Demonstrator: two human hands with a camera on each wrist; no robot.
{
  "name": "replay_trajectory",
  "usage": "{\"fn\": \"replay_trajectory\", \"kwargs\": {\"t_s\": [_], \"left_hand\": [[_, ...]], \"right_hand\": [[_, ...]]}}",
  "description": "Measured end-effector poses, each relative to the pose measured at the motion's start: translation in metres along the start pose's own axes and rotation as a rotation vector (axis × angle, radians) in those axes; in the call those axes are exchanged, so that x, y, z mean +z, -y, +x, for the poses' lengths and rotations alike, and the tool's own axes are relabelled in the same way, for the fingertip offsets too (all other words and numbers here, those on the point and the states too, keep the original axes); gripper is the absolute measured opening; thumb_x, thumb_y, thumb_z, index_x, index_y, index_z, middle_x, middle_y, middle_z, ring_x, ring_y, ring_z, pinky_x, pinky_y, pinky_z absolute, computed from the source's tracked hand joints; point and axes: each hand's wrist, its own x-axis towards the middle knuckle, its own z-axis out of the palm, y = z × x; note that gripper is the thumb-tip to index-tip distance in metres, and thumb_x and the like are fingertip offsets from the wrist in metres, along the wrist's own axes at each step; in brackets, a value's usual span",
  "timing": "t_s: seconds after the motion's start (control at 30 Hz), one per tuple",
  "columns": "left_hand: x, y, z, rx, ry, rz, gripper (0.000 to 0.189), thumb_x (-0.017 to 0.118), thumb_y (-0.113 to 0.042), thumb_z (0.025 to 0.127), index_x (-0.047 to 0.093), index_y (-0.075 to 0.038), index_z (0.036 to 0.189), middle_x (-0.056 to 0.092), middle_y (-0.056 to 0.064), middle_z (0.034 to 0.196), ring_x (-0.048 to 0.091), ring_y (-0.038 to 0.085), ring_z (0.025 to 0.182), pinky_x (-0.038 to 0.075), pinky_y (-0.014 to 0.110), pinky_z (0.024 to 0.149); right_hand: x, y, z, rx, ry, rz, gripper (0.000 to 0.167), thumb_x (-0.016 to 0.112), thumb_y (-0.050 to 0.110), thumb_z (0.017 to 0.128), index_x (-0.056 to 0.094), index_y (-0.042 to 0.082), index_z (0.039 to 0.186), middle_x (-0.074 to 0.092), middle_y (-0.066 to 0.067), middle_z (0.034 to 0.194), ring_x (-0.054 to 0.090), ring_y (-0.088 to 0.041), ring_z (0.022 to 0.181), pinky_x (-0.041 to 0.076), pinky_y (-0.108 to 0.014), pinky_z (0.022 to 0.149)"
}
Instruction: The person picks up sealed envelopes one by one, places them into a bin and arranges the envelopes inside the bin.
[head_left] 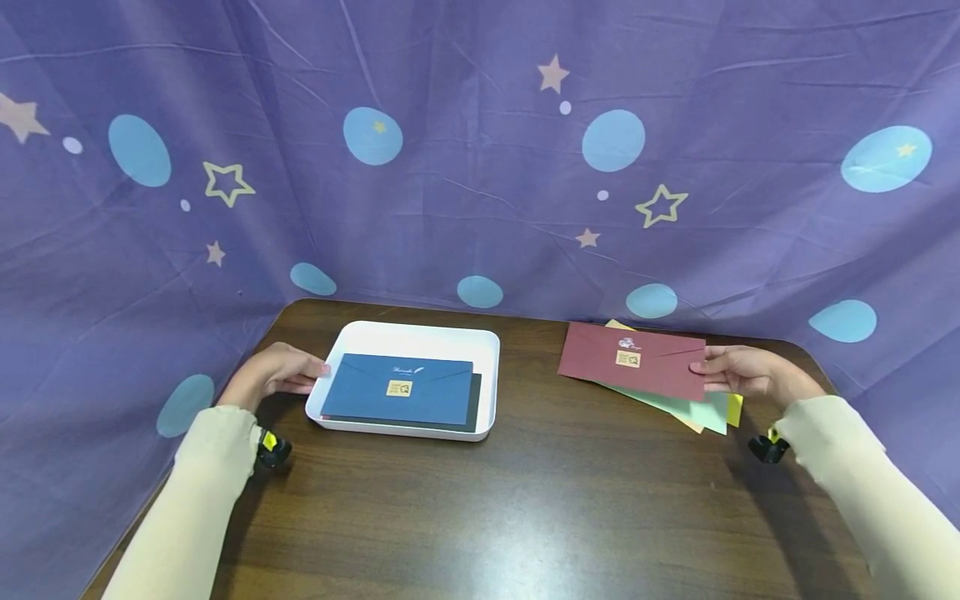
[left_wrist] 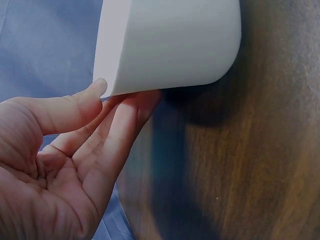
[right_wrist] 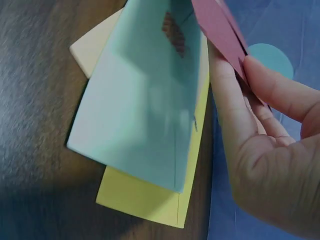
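A white tray [head_left: 420,337] stands at the left of the table, and my left hand [head_left: 288,368] pinches its left rim, thumb on top and fingers beneath, as the left wrist view shows. Inside the tray a blue envelope [head_left: 435,392] with a gold sticker lies over a black one [head_left: 475,404]. My right hand [head_left: 746,371] holds a dark red envelope [head_left: 660,367] by its right end, between thumb and fingers. Under it lie a mint green envelope [right_wrist: 135,110], a yellow one [right_wrist: 145,195] and a pale cream one [right_wrist: 95,45], partly covered.
Brown wooden table [head_left: 420,508] spreads between and in front of the hands. A purple curtain [head_left: 465,208] with stars and blue ovals hangs close behind the table and along its sides.
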Motion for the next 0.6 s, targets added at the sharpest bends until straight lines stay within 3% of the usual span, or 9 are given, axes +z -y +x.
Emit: {"fn": "replay_trajectory", "kwargs": {"t_s": [0.03,0.07,0.1,0.17,0.23,0.27,0.33,0.6], "left_hand": [[0.0001,0.0,0.0001,-0.001,-0.002,0.002,0.033,0.066,-0.008,0.098,0.062,0.014,0.121,0.07,-0.005,0.073,0.067,0.005,0.069,0.063,0.023,0.068],[0.0001,0.0,0.0003,-0.001,-0.003,0.005,0.033,0.066,-0.008,0.098,0.062,0.014,0.121,0.069,-0.005,0.073,0.067,0.005,0.069,0.063,0.023,0.068],[-0.0001,0.0001,0.0006,-0.001,-0.005,0.008,0.032,0.066,-0.008,0.098,0.063,0.014,0.121,0.069,-0.006,0.073,0.067,0.005,0.069,0.063,0.023,0.068],[0.0002,-0.0003,0.0008,-0.004,-0.012,0.013,0.032,0.067,-0.008,0.097,0.063,0.014,0.12,0.069,-0.006,0.073,0.067,0.005,0.069,0.063,0.023,0.068],[0.0003,-0.0008,0.0009,-0.007,-0.017,0.021,0.03,0.067,-0.009,0.097,0.065,0.012,0.119,0.069,-0.006,0.073,0.067,0.005,0.069,0.063,0.023,0.069],[0.0,-0.0008,0.0011,-0.007,-0.017,0.023,0.029,0.067,-0.009,0.097,0.066,0.012,0.118,0.069,-0.006,0.073,0.067,0.005,0.069,0.063,0.023,0.069],[0.0006,-0.0019,0.0,-0.013,-0.022,0.026,0.028,0.067,-0.009,0.097,0.067,0.011,0.117,0.069,-0.006,0.073,0.067,0.005,0.069,0.063,0.023,0.069],[0.0013,-0.0039,-0.0037,-0.015,-0.018,0.033,0.037,0.066,-0.009,0.098,0.06,0.016,0.126,0.069,-0.006,0.073,0.067,0.005,0.069,0.063,0.023,0.069]], "right_hand": [[0.0015,-0.0003,0.0,0.004,-0.017,-0.005,0.075,0.043,-0.002,0.106,-0.011,-0.009,0.157,0.077,0.005,0.098,0.074,-0.009,0.094,0.063,-0.029,0.088],[0.0025,-0.0006,-0.0002,0.009,-0.027,-0.001,0.072,0.044,-0.002,0.106,-0.006,-0.01,0.158,0.077,0.004,0.097,0.074,-0.011,0.093,0.063,-0.03,0.088],[0.0032,-0.001,-0.0002,0.013,-0.031,0.009,0.062,0.045,-0.002,0.106,0.011,-0.01,0.157,0.077,0.003,0.097,0.075,-0.012,0.092,0.063,-0.031,0.088],[0.0034,-0.0023,-0.0002,0.017,-0.023,0.034,0.034,0.047,-0.002,0.105,0.048,-0.005,0.139,0.078,-0.001,0.097,0.075,-0.016,0.093,0.063,-0.033,0.089],[0.0023,-0.0039,0.0003,0.025,-0.013,0.058,0.026,0.047,-0.002,0.105,0.065,0.013,0.115,0.078,-0.003,0.097,0.076,-0.019,0.092,0.063,-0.034,0.089],[0.0016,-0.0048,0.0008,0.029,-0.008,0.064,0.03,0.046,-0.002,0.106,0.068,0.019,0.105,0.078,-0.004,0.097,0.076,-0.019,0.092,0.063,-0.034,0.089],[0.0003,-0.0066,0.0022,0.036,-0.007,0.068,0.037,0.045,-0.002,0.106,0.072,0.022,0.099,0.078,-0.004,0.096,0.076,-0.02,0.091,0.063,-0.033,0.088],[-0.0014,-0.009,0.0075,0.022,-0.015,0.067,0.036,0.048,-0.002,0.105,0.074,0.022,0.099,0.078,-0.003,0.095,0.076,-0.018,0.09,0.063,-0.032,0.087]]}}
